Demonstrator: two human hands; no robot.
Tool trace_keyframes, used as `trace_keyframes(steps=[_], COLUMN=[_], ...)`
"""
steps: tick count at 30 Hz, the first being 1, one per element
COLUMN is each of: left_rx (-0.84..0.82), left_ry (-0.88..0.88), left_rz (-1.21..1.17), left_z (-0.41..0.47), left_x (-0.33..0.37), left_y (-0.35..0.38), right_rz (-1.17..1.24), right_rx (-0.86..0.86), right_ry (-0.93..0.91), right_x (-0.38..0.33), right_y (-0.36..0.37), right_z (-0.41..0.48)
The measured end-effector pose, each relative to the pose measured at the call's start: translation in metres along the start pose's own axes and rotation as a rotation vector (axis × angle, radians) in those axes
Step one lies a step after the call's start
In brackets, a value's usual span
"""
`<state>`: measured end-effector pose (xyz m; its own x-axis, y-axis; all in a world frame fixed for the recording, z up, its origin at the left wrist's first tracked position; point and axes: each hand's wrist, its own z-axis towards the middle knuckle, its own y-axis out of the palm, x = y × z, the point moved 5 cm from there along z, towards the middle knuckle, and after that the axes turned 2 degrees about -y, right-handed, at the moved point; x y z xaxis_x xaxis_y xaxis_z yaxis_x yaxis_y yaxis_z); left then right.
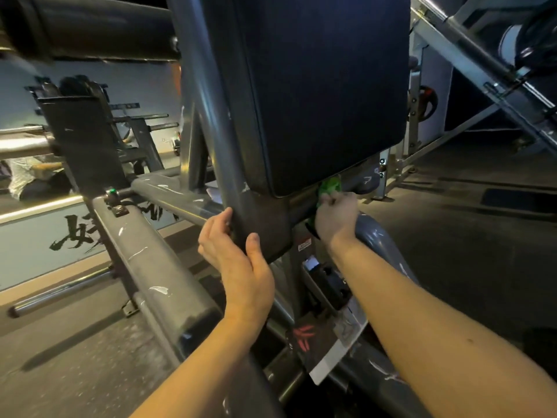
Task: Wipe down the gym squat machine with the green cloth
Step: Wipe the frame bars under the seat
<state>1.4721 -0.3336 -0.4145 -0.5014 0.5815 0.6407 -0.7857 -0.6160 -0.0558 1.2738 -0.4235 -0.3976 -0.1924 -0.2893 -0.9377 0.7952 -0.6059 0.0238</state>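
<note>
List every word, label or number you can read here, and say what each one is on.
"好" (likely): the first of the black brush characters on the wall; the rest are hidden behind the squat machine.
Red and white sticker on the machine's post: too small to read.
Red logo low on the frame: a mark, no readable letters.
Nothing else is legible.

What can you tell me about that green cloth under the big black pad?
The green cloth is bright green and soft-looking, crumpled into a small wad. Most of it is hidden: only a bunch shows above the right hand, whose fingers grip it. It sits just below the bottom edge of the dark pad, seemingly against the grey frame tube there. Whether it is damp cannot be told.
</note>
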Motion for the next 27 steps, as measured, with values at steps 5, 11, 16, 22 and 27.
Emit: trace_keyframes(steps=[5, 11, 16, 22, 27], left_rx=[-0.101, -0.152, -0.192, -0.302, -0.422], left_ry=[0.032, 0.021, -0.098, -0.226, -0.382], left_rz=[-0.104, -0.19, -0.239, -0.208, -0.21], left_z=[0.007, 0.022, 0.033, 0.002, -0.058], left_x=[-0.006, -0.01, -0.019, -0.044, -0.076], left_y=[-0.013, -0.028, -0.036, -0.053, -0.081], right_rz=[0.046, 0.049, -0.015, -0.121, -0.081], right_rx=[-0.059, -0.133, -0.086, -0.343, -0.437], right_ry=[-0.058, -0.236, -0.466, -0.339, -0.044], right_x=[-0.008, -0.036, -0.049, 0.016, 0.051], right_y=[0.017, 0.028, 0.032, 0.035, 0.007], right_z=[-0.095, -0.151, -0.149, -0.189, -0.204])
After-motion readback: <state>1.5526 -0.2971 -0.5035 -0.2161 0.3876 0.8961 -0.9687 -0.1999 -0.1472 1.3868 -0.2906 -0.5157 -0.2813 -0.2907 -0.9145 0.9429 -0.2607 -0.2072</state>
